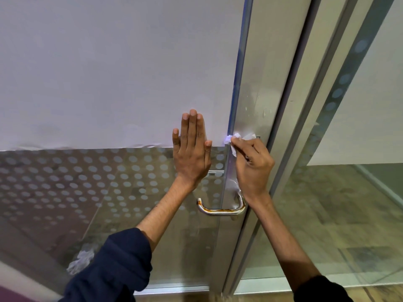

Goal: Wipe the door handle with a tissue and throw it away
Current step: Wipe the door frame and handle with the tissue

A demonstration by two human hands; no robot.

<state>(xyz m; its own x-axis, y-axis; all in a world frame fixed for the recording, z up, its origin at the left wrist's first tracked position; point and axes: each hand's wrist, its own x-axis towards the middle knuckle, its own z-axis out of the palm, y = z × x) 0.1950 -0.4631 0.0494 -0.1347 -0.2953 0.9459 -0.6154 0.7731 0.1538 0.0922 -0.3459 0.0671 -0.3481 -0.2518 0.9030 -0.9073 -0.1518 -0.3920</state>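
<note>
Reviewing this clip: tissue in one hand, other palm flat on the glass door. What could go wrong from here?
1. The right hand pinches the tissue against the door's edge, well above the lever handle; the handle, which shows brownish streaks, may go unwiped.
2. The left hand presses flat on the glass door and could leave smudges or push the door.
3. The tissue is held only by the fingertips, so it may tear or slip.

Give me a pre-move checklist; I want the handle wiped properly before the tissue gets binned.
1. Tissue in right hand: ok, pinched in the grip.
2. Tissue on handle: not ok, it is at the door edge above it.
3. Left hand steadying door: ok, flat on the glass.
4. Handle clean: not ok, brown stains show.
5. Bin within reach: cannot tell, none in view.
</note>
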